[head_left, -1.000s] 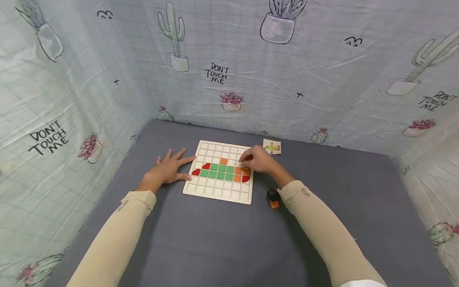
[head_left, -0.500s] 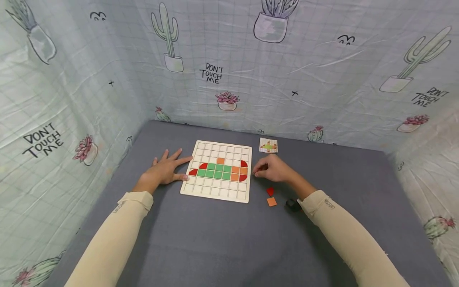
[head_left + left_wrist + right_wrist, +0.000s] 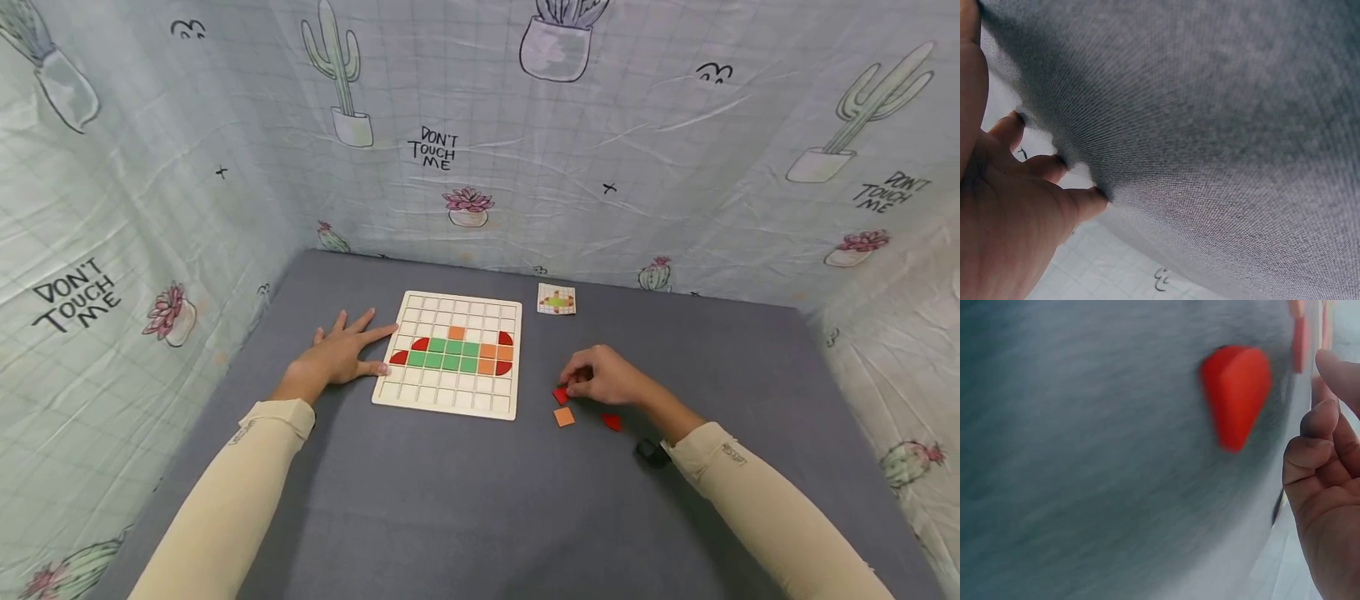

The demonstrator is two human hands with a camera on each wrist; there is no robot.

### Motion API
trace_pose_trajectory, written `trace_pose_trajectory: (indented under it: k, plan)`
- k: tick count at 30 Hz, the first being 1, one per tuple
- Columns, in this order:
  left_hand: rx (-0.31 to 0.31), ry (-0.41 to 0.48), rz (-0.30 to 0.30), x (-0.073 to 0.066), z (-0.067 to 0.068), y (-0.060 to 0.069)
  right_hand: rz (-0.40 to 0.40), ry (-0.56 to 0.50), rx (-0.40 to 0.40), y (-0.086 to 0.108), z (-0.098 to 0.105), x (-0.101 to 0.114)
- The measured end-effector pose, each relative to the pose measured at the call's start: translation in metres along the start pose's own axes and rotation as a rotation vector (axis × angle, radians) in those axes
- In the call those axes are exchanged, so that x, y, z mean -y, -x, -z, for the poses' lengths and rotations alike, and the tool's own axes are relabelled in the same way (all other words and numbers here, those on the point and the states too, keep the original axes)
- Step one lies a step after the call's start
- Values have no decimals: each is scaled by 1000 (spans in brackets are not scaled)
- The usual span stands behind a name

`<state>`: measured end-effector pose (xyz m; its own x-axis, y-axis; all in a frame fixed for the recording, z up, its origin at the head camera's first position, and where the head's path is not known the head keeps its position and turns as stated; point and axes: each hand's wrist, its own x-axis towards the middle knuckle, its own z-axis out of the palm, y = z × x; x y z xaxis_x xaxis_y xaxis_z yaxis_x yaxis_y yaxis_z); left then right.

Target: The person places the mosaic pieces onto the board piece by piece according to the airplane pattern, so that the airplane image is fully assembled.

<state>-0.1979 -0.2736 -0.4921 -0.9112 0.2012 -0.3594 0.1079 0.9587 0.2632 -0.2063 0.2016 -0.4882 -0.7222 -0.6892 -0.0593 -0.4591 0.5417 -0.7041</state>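
Note:
A pale wooden grid board (image 3: 450, 400) bears green, orange and red tiles in its cells. At its left edge my left hand (image 3: 330, 354) lies with fingers spread, forefinger and thumb touching the rim. In the left wrist view, fingertips (image 3: 1092, 203) rest on the grey cloth. My right hand (image 3: 606, 377) is lowered to the right of the board, fingers bent, beside a red tile (image 3: 560, 395). The right wrist view shows thumb and fingers apart, with nothing plainly held. An orange square tile (image 3: 564, 417) and a red quarter-round tile (image 3: 611, 422) lie close by.
A small pattern card (image 3: 557, 299) lies behind the board, to the right. My right wrist carries a black device (image 3: 651, 452). Cactus-printed cloth (image 3: 480, 125) walls the back and sides of the grey table (image 3: 420, 500).
My right hand has left the board's right side and moved right and nearer, to the loose tiles. A red quarter-round now shows at the board's right. The left hand stays in place.

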Motion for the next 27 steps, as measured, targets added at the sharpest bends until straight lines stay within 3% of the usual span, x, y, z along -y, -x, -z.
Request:
trace_pose_trajectory:
  k: [7,16,27]
  plan:
    - [5,7,-3,0,1,1,-23,-17,31,27,6,-13]
    - [10,12,-5,2,2,1,41,-98,147,56,23,-24]
    - [6,1,-16,0,2,3,-1,34,125,61,17,-23]
